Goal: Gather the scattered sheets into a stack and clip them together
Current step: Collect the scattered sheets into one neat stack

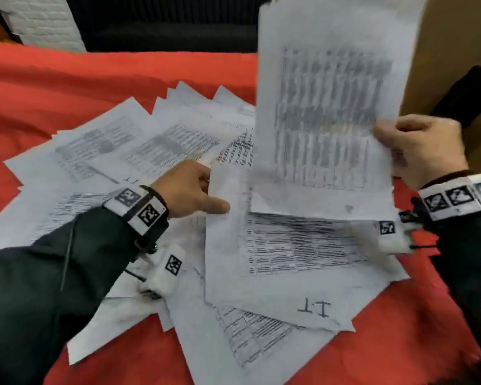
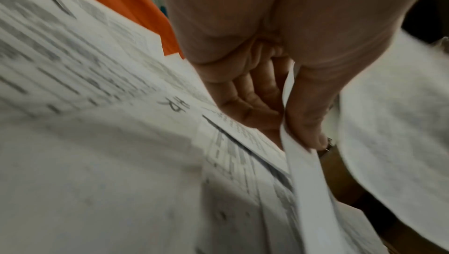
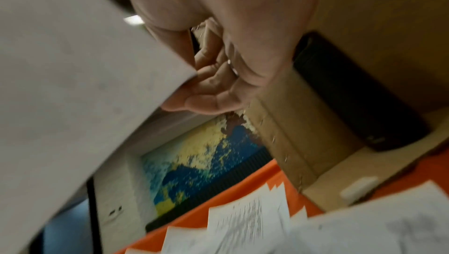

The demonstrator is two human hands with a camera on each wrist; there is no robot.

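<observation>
Several white printed sheets (image 1: 139, 140) lie scattered on the red cloth (image 1: 67, 87). My right hand (image 1: 419, 151) pinches one printed sheet (image 1: 328, 101) by its right edge and holds it upright over the pile; the sheet (image 3: 73, 85) also fills the left of the right wrist view, with my fingers (image 3: 213, 89) curled behind it. My left hand (image 1: 189, 187) pinches the left edge of a sheet marked "I.T" (image 1: 289, 273) that lies on the pile. In the left wrist view the thumb (image 2: 308, 120) presses that paper edge (image 2: 298, 162) against the fingers. No clip is visible.
A brown cardboard box (image 1: 456, 51) stands at the right edge of the table, with a black object (image 1: 467, 95) against it. A white brick wall section (image 1: 45, 20) and a dark area lie beyond the far edge. Red cloth shows bare at the far left and near right.
</observation>
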